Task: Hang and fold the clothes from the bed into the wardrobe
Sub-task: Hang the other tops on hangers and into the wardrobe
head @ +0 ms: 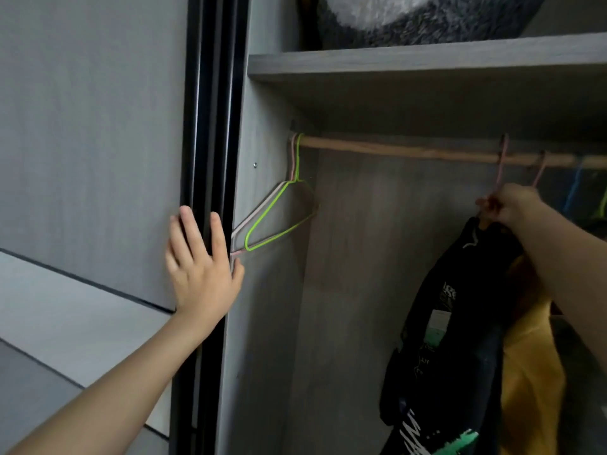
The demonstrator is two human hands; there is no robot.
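Note:
The wardrobe stands open, with a wooden rail (394,149) running under a shelf (427,62). My right hand (505,205) grips the neck of a pink hanger (502,165) hooked on the rail, and a black printed garment (440,339) hangs from it. A yellow garment (528,372) hangs just behind the black one. My left hand (200,267) rests flat with fingers apart on the black edge of the sliding door (210,126). An empty green hanger (279,218) and an empty pink hanger (256,211) hang at the rail's left end.
A grey and white fluffy item (410,18) lies on the top shelf. Blue and green hangers (573,192) show at the far right of the rail. The grey door panel (92,126) fills the left. The rail between the empty hangers and my right hand is bare.

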